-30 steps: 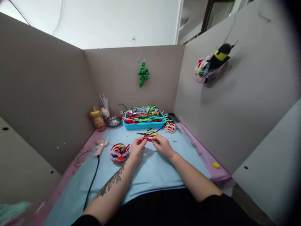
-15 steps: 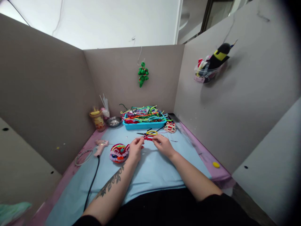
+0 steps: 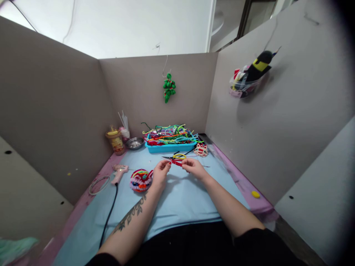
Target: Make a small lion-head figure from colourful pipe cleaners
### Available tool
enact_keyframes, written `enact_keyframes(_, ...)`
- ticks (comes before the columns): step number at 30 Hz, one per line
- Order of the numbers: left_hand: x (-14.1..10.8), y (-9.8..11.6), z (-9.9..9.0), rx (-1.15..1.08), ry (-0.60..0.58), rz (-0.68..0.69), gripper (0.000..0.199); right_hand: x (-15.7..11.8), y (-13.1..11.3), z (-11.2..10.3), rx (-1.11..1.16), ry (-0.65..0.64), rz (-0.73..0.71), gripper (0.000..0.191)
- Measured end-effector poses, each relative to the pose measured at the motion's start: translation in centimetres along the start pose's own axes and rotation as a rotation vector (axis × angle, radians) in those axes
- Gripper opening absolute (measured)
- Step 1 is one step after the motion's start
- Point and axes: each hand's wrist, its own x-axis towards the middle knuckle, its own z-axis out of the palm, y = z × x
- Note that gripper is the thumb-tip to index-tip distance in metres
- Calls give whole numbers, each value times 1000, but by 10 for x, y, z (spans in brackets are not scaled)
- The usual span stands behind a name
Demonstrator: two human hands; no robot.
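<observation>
A red, bumpy pipe cleaner (image 3: 176, 163) is stretched between my two hands above the blue-covered table. At its left end, my left hand (image 3: 161, 173) pinches it between thumb and fingers. The other end sits in the fingertips of my right hand (image 3: 193, 168). Just behind the hands lie scissors (image 3: 179, 156) with yellow handles. A round, multicoloured pipe-cleaner piece (image 3: 141, 181) with a face-like pattern rests left of my left wrist.
A blue tray (image 3: 170, 148) heaped with coloured pipe cleaners stands at the back, beside a metal bowl (image 3: 134, 143) and a lidded cup (image 3: 115, 143). A pink glue gun (image 3: 119, 173) with its cord lies left. Grey panels (image 3: 158, 107) enclose the table on three sides.
The red pipe cleaner now slopes down slightly to the right. My right hand has shifted a little to the right; the things on the table stay put.
</observation>
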Motion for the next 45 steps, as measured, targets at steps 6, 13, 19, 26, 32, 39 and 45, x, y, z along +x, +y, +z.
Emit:
enact_keyframes(6, -2, 1, 0, 32, -4, 0, 43, -3, 0, 3, -93, 10, -95, 22)
enact_keyframes(13, -3, 4, 0, 59, 23, 30, 44, -7, -4, 4, -380, 61, -288, 13)
enact_keyframes(19, -6, 8, 2, 184, 98, 123, 35, -11, -5, 8, -646, 55, -563, 13)
enact_keyframes(26, -4, 4, 0, 137, 81, 40, 39, -11, -5, 12, -613, 90, -540, 12)
enact_keyframes(32, -4, 2, 2, -10, -16, -13, 55, -6, -1, 4, -557, 202, -481, 11)
enact_keyframes(39, -4, 1, 3, -60, -6, -95, 60, -5, 5, 0, -587, 140, -544, 8)
enact_keyframes(45, -3, 0, 3, -98, 55, -54, 49, -4, 11, -1, -645, 124, -562, 8)
